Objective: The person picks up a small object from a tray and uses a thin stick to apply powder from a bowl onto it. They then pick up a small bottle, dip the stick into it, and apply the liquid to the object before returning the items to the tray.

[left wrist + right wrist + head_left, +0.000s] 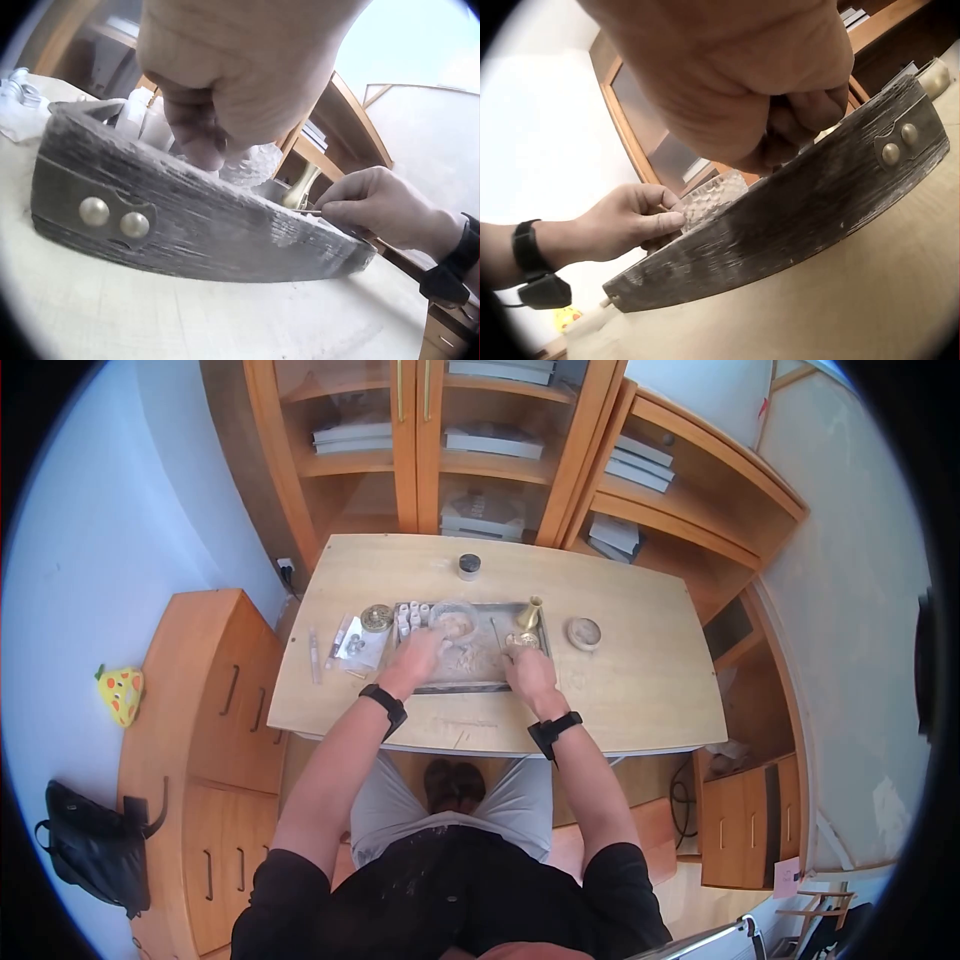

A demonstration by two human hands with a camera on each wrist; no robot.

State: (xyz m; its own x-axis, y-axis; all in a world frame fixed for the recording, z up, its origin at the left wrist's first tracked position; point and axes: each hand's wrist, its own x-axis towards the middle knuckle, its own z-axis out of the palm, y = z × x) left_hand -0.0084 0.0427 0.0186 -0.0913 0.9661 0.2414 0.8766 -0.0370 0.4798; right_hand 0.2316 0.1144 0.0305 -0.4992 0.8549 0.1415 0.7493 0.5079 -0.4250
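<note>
A dark wooden tray [465,688] with metal studs holds pale powder. My left hand [415,660] is at its left part; in the right wrist view the thumb and fingers of this left hand [634,221] grip the edge of a textured clear glass bowl [712,199]. Pale powder shows in the bowl [455,622] from above. At the tray's right side is my right hand [532,675], beside a small brass piece [520,641] and a brass vase [530,612]. In the left wrist view, the right hand [382,210] pinches a thin stick [304,212]; its far end is hidden.
Several white vials [404,616] stand in the tray's back left corner. Left of the tray lie a round brass piece [377,618], a plastic bag [360,643] and a clear tube [314,656]. A round container [583,633] sits right, a dark-lidded jar [469,566] behind.
</note>
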